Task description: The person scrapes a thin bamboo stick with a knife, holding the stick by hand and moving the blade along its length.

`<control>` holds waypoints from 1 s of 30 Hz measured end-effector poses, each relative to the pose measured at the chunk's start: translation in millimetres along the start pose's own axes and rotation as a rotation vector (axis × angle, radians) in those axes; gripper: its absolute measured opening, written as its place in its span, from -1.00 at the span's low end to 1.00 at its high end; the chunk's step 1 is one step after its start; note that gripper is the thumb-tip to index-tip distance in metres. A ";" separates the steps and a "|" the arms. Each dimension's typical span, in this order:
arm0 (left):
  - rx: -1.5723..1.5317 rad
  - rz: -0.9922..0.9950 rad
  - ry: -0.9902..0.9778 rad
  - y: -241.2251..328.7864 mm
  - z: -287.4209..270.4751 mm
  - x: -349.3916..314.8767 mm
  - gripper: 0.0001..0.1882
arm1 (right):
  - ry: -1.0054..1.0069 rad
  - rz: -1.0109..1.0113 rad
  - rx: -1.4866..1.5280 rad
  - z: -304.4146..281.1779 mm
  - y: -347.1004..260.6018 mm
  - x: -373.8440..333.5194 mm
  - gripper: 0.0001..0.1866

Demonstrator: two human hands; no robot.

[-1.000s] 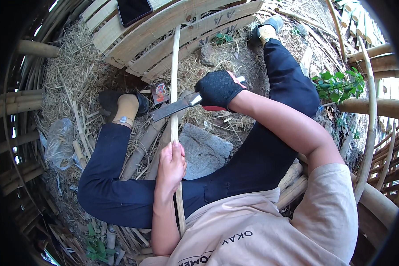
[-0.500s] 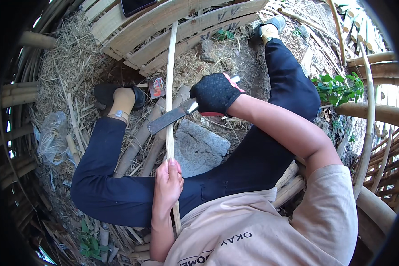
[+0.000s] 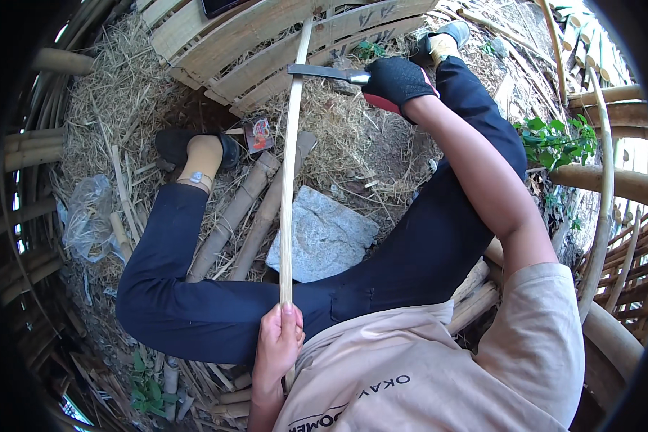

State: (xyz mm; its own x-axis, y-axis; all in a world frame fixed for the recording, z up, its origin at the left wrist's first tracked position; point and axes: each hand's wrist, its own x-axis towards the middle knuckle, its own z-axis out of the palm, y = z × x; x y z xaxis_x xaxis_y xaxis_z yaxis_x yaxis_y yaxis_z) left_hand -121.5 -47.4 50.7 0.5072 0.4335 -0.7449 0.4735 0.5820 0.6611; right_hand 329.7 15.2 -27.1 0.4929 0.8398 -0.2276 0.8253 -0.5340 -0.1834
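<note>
Hands well apart, a gloved right hand (image 3: 399, 84) grips a knife (image 3: 322, 72) across a bamboo strip (image 3: 290, 173) — clamped in the bare left hand (image 3: 279, 338), its far end over the near edge of a slatted wooden panel (image 3: 237, 42) (shallow, even strokes — should serve best).

From my left hand (image 3: 279, 340), the strip (image 3: 289, 194) runs forward toward the boards (image 3: 223, 61), the knife (image 3: 322, 72) in my right hand (image 3: 399, 85) across its far part. On the ground (image 3: 403, 158) between my legs (image 3: 164, 248), a stone (image 3: 327, 234) sits right of two poles (image 3: 228, 219); a bag (image 3: 90, 223) lies toward the ground's left edge.
</note>
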 end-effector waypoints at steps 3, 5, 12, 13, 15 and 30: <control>-0.025 -0.047 0.034 3.5 -8.5 -3.3 -0.57 | -0.008 0.011 0.064 3.6 -11.7 -6.4 -0.63; -0.036 -0.038 0.014 9.5 -9.2 1.6 -0.58 | -0.037 -0.013 0.093 0.8 -20.1 -16.4 -0.64; 0.000 0.022 -0.040 57.3 6.6 48.1 -0.60 | -0.072 -0.238 0.162 -8.3 -41.4 -42.5 -0.70; 0.005 0.025 -0.052 63.9 8.6 60.1 -0.60 | -0.056 -0.261 0.186 -5.4 -42.4 -44.4 -0.68; 0.019 0.063 -0.051 72.8 12.2 85.8 -0.59 | -0.075 -0.326 0.223 -1.7 -49.5 -50.3 -0.67; 0.345 0.200 0.075 62.1 24.1 104.8 -0.53 | -0.111 -0.101 0.104 -4.7 -40.2 -34.6 -0.69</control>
State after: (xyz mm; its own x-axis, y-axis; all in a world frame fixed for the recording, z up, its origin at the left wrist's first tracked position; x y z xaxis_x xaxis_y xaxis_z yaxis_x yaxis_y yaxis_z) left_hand -21.7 17.6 15.9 0.5659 0.5707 -0.5950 0.5915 0.2217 0.7752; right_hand 280.7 8.0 -7.4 0.3706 0.8770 -0.3059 0.8334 -0.4594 -0.3072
